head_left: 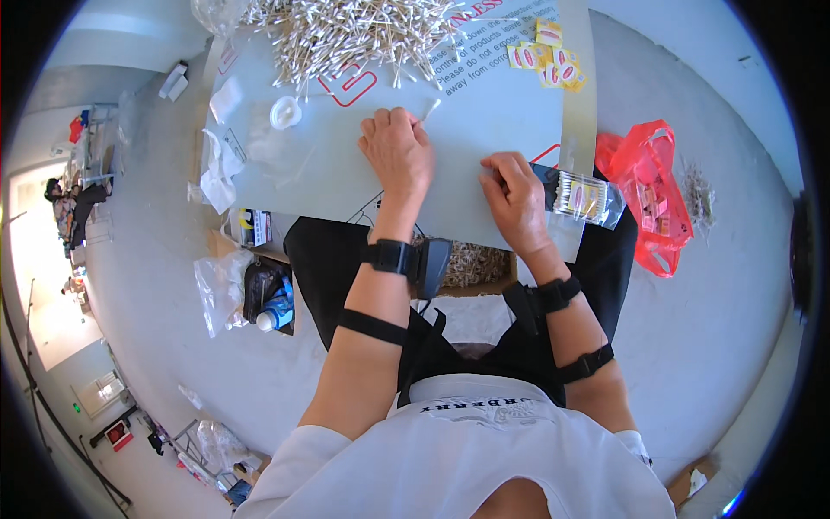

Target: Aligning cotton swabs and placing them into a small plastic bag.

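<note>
Head view: a cotton swab, pointed toward one o'clock, is pinched by the left hand; whether anything is gripped by the right hand cannot be told.

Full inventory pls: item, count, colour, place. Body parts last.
tabletop: 1, grey-blue, before the person
swab pile: many, white, tabletop's far side
cards: several, yellow and white, tabletop's far right
swab pack: 1, clear, tabletop's right edge
round piece: 1, white, tabletop left
crumpled sheet: 1, white, tabletop's left edge
shopping bag: 1, red, right of tabletop
bottle: 1, blue, white-capped, left of legs
another person: 1, dark trousers, far left
wrist devices: 2, black, forearms
left hand: 1, bare, tabletop, fingers holding swab
right hand: 1, bare, near pack
</note>
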The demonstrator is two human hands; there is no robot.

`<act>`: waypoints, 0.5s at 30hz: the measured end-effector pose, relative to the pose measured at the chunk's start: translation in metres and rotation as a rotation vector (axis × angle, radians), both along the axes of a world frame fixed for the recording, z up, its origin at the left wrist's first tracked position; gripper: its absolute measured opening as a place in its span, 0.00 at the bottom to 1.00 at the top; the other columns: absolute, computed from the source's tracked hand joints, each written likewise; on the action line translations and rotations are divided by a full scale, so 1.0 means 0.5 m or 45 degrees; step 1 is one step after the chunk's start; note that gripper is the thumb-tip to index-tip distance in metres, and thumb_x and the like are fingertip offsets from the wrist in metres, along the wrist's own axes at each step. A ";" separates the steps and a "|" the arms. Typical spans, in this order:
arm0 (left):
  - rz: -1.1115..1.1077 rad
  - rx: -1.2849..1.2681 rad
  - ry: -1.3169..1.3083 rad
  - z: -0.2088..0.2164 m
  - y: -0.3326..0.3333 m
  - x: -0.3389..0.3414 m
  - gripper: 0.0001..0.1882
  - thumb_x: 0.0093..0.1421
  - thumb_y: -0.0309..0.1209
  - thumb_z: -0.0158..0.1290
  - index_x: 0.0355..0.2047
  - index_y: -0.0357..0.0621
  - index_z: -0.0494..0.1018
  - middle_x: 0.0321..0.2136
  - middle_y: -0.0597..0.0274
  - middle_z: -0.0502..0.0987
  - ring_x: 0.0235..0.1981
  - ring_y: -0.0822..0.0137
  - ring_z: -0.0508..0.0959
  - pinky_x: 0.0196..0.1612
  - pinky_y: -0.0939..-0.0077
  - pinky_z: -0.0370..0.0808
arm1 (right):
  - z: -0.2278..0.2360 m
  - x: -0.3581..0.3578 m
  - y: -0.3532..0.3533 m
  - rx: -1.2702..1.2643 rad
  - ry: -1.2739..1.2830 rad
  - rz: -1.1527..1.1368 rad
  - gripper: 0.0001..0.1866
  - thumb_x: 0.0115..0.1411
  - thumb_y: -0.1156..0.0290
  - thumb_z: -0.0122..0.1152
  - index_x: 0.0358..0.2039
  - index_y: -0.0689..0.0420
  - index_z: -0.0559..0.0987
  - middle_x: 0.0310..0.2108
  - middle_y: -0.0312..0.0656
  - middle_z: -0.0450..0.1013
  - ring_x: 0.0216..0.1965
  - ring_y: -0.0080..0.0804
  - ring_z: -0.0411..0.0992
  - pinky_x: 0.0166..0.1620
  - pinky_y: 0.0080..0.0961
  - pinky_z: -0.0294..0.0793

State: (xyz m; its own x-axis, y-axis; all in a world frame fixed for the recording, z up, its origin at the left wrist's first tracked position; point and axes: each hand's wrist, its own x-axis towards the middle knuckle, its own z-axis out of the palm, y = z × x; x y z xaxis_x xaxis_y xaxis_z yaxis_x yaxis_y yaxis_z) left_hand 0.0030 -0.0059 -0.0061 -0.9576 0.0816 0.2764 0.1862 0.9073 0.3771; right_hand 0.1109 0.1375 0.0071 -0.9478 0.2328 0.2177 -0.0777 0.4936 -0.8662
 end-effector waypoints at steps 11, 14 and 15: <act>-0.395 0.151 0.027 0.008 -0.019 0.032 0.10 0.48 0.21 0.58 0.30 0.48 0.73 0.31 0.62 0.73 0.39 0.55 0.71 0.43 0.59 0.65 | -0.014 -0.074 -0.017 0.311 0.152 -0.035 0.12 0.47 0.79 0.64 0.35 0.57 0.77 0.40 0.42 0.70 0.41 0.45 0.70 0.44 0.38 0.72; -0.403 0.297 0.146 -0.006 -0.023 -0.041 0.10 0.47 0.19 0.57 0.30 0.46 0.73 0.33 0.60 0.73 0.41 0.54 0.71 0.44 0.59 0.66 | -0.032 -0.073 -0.022 0.402 0.136 -0.014 0.11 0.46 0.78 0.65 0.32 0.56 0.77 0.39 0.41 0.70 0.41 0.44 0.69 0.45 0.38 0.71; -0.396 0.353 0.240 -0.010 -0.029 -0.072 0.09 0.47 0.19 0.56 0.30 0.45 0.73 0.34 0.58 0.73 0.42 0.52 0.70 0.44 0.59 0.66 | -0.033 -0.079 -0.027 0.390 0.160 -0.017 0.11 0.46 0.78 0.64 0.32 0.56 0.76 0.39 0.42 0.70 0.41 0.44 0.69 0.44 0.38 0.70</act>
